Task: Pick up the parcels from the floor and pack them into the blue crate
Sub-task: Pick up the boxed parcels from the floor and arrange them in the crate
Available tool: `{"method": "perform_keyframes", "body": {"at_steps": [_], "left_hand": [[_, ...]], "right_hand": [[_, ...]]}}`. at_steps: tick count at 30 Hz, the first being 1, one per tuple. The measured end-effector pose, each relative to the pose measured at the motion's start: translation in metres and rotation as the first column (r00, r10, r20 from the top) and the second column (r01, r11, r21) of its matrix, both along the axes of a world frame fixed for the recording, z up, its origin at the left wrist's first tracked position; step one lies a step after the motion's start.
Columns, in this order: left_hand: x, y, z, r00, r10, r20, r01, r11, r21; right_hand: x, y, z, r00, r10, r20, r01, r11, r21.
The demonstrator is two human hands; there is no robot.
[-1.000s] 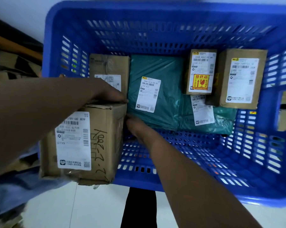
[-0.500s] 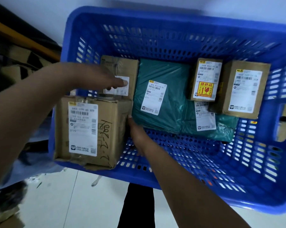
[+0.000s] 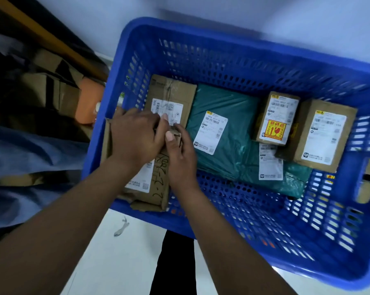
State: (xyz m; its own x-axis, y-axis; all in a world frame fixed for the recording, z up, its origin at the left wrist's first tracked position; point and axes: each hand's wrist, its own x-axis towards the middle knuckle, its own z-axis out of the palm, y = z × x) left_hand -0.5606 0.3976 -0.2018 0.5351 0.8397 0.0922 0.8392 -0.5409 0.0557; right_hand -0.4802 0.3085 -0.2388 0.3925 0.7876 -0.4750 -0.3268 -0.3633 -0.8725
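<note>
The blue crate (image 3: 233,50) fills the view from above. A brown cardboard box with handwriting (image 3: 153,188) stands in its near left corner. My left hand (image 3: 135,137) lies across the box's top and my right hand (image 3: 179,150) grips its right upper corner. Behind it lies another cardboard box (image 3: 173,90). A green plastic parcel (image 3: 228,103) sits in the middle, with a second green parcel (image 3: 294,179) to its right. A small box with a yellow and red fragile sticker (image 3: 275,118) and a larger box (image 3: 322,135) stand at the right.
The crate's near right floor (image 3: 243,201) is bare plastic grid. Left of the crate are dark cardboard boxes (image 3: 52,88), an orange object (image 3: 90,101) and blue cloth (image 3: 20,154). White floor (image 3: 124,262) lies below, with a dark leg (image 3: 175,262) in the middle.
The handwritten box has gone from the crate's left rim down into the near left corner. My left hand moved onto its top and my right hand rose to its corner.
</note>
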Motion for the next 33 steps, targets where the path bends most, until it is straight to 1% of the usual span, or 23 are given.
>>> {"method": "perform_keyframes", "body": {"at_steps": [5,9,12,16,18,19,20,21,22,23,24,26,28,29,31,33], "left_hand": [[0.0,-0.007,-0.013,0.998,0.029,0.053,-0.03,0.999,0.029],[0.0,-0.009,-0.02,0.997,0.021,0.068,-0.025,0.998,0.056],[0.0,-0.012,-0.024,0.997,0.025,0.078,-0.032,0.996,0.084],[0.001,-0.012,-0.023,0.995,0.037,0.097,-0.042,0.998,0.053],[0.002,-0.01,-0.018,0.985,0.106,0.137,-0.11,0.994,0.021],[0.007,-0.011,-0.011,0.971,0.188,0.146,-0.19,0.982,0.005],[0.01,-0.011,-0.003,0.943,0.306,0.13,-0.306,0.952,-0.023],[0.008,-0.008,0.002,0.887,0.454,0.084,-0.45,0.891,-0.065],[0.007,-0.005,0.007,0.81,0.586,0.02,-0.581,0.806,-0.107],[0.005,-0.003,0.012,0.738,0.674,-0.044,-0.671,0.725,-0.154],[0.006,-0.004,0.019,0.693,0.715,-0.088,-0.715,0.667,-0.21],[0.012,-0.008,0.032,0.672,0.735,-0.084,-0.709,0.607,-0.359],[0.026,-0.014,0.046,0.674,0.739,-0.026,-0.654,0.579,-0.486],[0.035,-0.017,0.054,0.687,0.727,-0.009,-0.626,0.586,-0.515],[0.054,-0.023,0.072,0.745,0.668,0.001,-0.575,0.642,-0.508],[0.071,-0.027,0.088,0.789,0.611,0.06,-0.494,0.69,-0.528]], "right_hand": [[0.004,-0.006,-0.013,0.987,-0.01,0.157,0.0,0.998,0.063],[0.007,-0.006,-0.023,0.974,0.016,0.224,-0.034,0.997,0.074],[0.008,-0.009,-0.032,0.969,0.023,0.244,-0.044,0.996,0.083],[0.007,-0.01,-0.035,0.971,0.038,0.236,-0.051,0.997,0.052],[0.006,-0.01,-0.032,0.973,0.049,0.224,-0.055,0.998,0.022],[0.01,-0.011,-0.029,0.975,0.039,0.22,-0.044,0.999,0.016],[0.012,-0.012,-0.026,0.977,0.038,0.212,-0.041,0.999,0.009],[0.012,-0.011,-0.025,0.982,0.044,0.181,-0.043,0.999,-0.013],[0.013,-0.011,-0.024,0.99,0.051,0.134,-0.047,0.998,-0.035],[0.015,-0.012,-0.021,0.997,0.049,0.059,-0.045,0.998,-0.052],[0.018,-0.015,-0.017,0.998,0.037,-0.042,-0.04,0.997,-0.067],[0.022,-0.02,-0.012,0.97,-0.022,-0.243,0.0,0.996,-0.091],[0.025,-0.023,-0.005,0.921,-0.109,-0.374,0.068,0.99,-0.121],[0.029,-0.025,0.0,0.88,-0.147,-0.452,0.096,0.986,-0.133],[0.04,-0.028,0.016,0.803,-0.191,-0.565,0.104,0.978,-0.182],[0.056,-0.033,0.028,0.766,-0.236,-0.598,0.128,0.967,-0.218]]}}
